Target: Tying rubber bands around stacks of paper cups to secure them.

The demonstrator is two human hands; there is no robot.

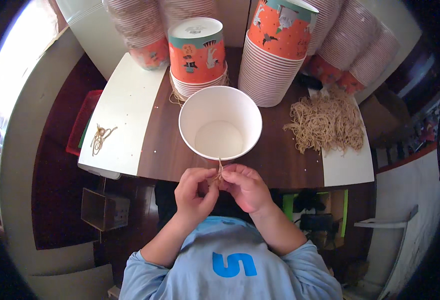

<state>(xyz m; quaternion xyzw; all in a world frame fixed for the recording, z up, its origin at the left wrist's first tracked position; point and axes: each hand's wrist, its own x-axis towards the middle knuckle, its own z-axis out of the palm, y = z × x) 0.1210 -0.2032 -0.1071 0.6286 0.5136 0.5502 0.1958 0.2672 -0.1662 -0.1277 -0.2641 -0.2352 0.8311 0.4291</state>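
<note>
Pinching cord [220,165] in the closed fingers [236,177] of my left hand [194,190] and right hand [249,187], I am holding it at the near rim of the tub [247,125]; its visible strand is pointing away from me, long axis running tubward. The tub is standing mouth-up on the bench [290,167].

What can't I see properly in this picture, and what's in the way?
Head view:
Lower part of the thin tan string: hidden by the left hand and right hand.
Upper end of the far-left plastic-wrapped stack of paper tubs: cut off by the top edge.
Single strands in the tangled tan string heap: too thin to count.
</note>
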